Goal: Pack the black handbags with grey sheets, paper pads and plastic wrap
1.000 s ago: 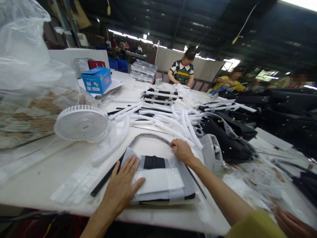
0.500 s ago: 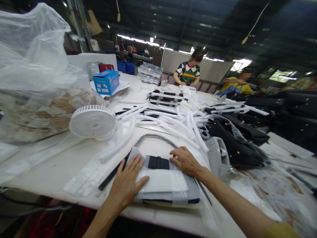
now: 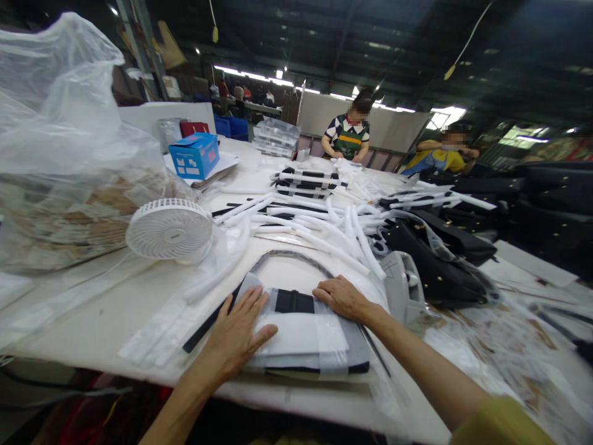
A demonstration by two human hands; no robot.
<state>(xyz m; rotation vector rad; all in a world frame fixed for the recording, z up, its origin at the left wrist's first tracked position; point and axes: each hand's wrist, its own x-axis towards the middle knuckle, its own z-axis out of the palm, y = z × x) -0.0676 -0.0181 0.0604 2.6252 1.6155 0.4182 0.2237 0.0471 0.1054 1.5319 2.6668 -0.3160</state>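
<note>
Flat black bag in grey sheeting and clear film (image 3: 306, 335): lies at the near edge of the off-white desk (image 3: 92, 315), presumably for two-handed reach.
Left hand (image 3: 238, 334): open, fingers spread over the bag's left part; probably steadies the wrapping.
Right hand (image 3: 341, 298): fingers bent at the upper right; pinch cannot be told.
Long axis: left to right, roughly along the desk edge.
Arched grey handle (image 3: 296, 254): points away from the person.

The left hand (image 3: 238, 330) lay flat on the left side of a wrapped bag (image 3: 294, 303), whose handle (image 3: 296, 254) arched away across the table (image 3: 97, 306). The right hand (image 3: 341, 298), half curled, rested on the bag's far right part. A fan (image 3: 169, 230) stood to the left, a blue box (image 3: 197, 157) beyond it.
</note>
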